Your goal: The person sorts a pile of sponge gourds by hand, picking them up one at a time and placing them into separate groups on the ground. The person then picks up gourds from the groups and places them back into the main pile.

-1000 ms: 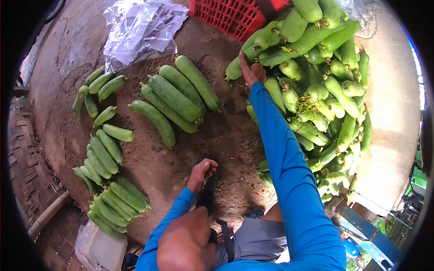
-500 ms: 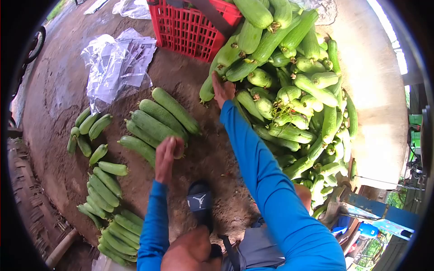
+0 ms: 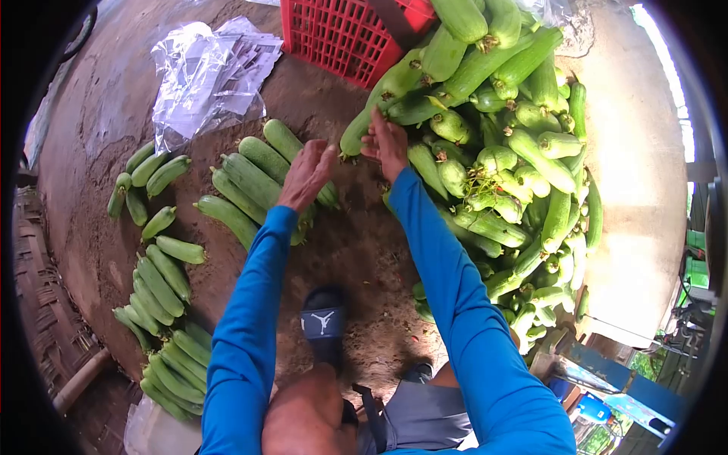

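My left hand [image 3: 309, 176] hovers over the right end of a row of green gourds [image 3: 250, 180], its fingers stretched forward and nothing held in them. To its right, my right hand [image 3: 388, 145] is at the left edge of a big heap of gourds [image 3: 497, 159]. Its fingers are partly spread, with the tips right at a long gourd [image 3: 358, 133] that lies along the heap's edge. Part of that gourd is hidden behind the hand. Smaller gourds [image 3: 163, 280] lie in lined-up groups on the ground at the left.
A red plastic crate [image 3: 334, 42] stands behind the heap. Clear plastic bags with printed sheets [image 3: 208, 80] lie on the dirt floor at the back left. My sandalled foot [image 3: 323, 322] is between the row and the heap. A woven bamboo panel [image 3: 49, 303] borders the left.
My left hand has moved forward and right from the near end of the row, its fingers straightening out. My right hand stays by the heap's edge gourd. The view has shifted slightly.
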The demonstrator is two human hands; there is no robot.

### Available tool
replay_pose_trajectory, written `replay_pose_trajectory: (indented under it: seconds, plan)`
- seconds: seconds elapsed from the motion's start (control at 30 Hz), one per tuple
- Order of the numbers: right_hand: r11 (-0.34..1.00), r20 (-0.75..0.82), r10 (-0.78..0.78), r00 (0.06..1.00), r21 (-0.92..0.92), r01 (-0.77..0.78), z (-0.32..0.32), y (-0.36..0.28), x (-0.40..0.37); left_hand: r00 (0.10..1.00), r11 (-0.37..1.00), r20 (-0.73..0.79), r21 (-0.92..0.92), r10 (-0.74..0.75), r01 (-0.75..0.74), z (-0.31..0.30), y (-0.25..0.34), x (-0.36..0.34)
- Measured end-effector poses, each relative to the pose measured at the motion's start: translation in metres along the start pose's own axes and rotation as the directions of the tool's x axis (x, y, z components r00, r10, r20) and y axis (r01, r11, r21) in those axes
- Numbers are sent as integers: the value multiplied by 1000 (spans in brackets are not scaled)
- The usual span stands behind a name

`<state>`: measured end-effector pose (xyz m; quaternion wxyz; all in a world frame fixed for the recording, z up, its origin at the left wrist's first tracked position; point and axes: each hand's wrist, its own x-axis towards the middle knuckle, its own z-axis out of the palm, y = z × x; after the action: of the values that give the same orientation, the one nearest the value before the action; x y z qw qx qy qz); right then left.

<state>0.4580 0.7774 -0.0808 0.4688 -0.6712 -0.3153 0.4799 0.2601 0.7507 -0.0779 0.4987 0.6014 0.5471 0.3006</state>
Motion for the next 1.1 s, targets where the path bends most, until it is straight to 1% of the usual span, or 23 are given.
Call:
replay_pose_trajectory:
  seconds: [0.07,0.1,0.17,0.2,0.27,0.3,0.37,0.4,0.47,0.5,0.53,0.6,0.63,0.67,0.73,0.77,0.83,0.87,0.93,0.97,1.03,1.07,1.1]
  plan:
    - [994,-61,109,992,0,-110,6,-18,-6,968,962,-1,112,251,-249,5,-14,4]
    - [993,-61,114,992,4,-114,6,-17,-8,969,962,3,116,248,-246,3,-14,1]
    - [980,-57,181,982,-70,-185,1,-15,-12,991,991,18,15,134,-134,1,-11,-2]
    - [980,-62,184,981,-67,-188,0,-11,-10,991,991,24,15,134,-134,3,-13,0]
    - [1000,-5,9,1000,-27,-9,-1,-2,-2,991,991,35,-53,127,-125,8,-22,2]
    - [999,-8,24,1000,-24,-25,0,2,1,992,993,45,-49,114,-112,10,-23,1]
    - [997,-113,57,992,-53,-63,0,5,2,989,963,39,-235,142,-129,9,-15,-4]
    - [996,-120,77,990,-45,-83,1,9,1,990,967,56,-229,128,-112,4,-9,-10]
    - [972,-319,-4,948,222,78,10,10,4,996,973,26,-217,89,-82,-11,11,-21]
    - [937,-308,-48,950,316,150,16,15,6,1000,970,18,-241,18,-13,-19,16,-29]
    - [936,-308,-38,951,323,142,17,17,8,1000,972,23,-234,11,-5,-22,12,-32]
    - [900,-249,4,968,424,106,17,15,16,1000,953,-22,-302,10,-16,-29,7,-34]
    - [878,-286,29,958,465,112,19,13,19,1000,961,-24,-277,-16,9,-31,6,-35]
    - [877,-287,36,957,468,108,18,13,18,1000,962,-20,-273,-20,14,-31,5,-36]
    - [911,-204,127,971,411,-33,14,15,24,999,958,-8,-283,-53,49,-31,6,-35]
    - [911,-205,125,971,411,-30,10,15,28,999,958,-8,-284,-50,46,-30,7,-34]
    - [917,41,149,988,368,-154,2,17,30,1000,963,5,-271,-13,14,-26,10,-35]
    - [919,42,151,988,363,-156,1,20,29,1000,961,3,-275,-16,16,-25,11,-34]
    - [919,-5,137,991,374,-125,5,11,8,1000,993,-4,-118,31,-32,-24,13,-31]
    - [922,-2,133,991,368,-123,8,10,-3,999,992,-10,-123,32,-33,-23,15,-29]
    - [903,-57,96,994,425,-63,11,13,-20,998,981,-35,-189,-44,37,-21,20,-23]
    - [904,-51,91,995,423,-61,11,14,-27,998,981,-42,-190,-42,34,-18,20,-19]
    - [899,-8,52,999,435,-44,10,15,-31,998,975,10,-214,-62,63,-14,17,-13]
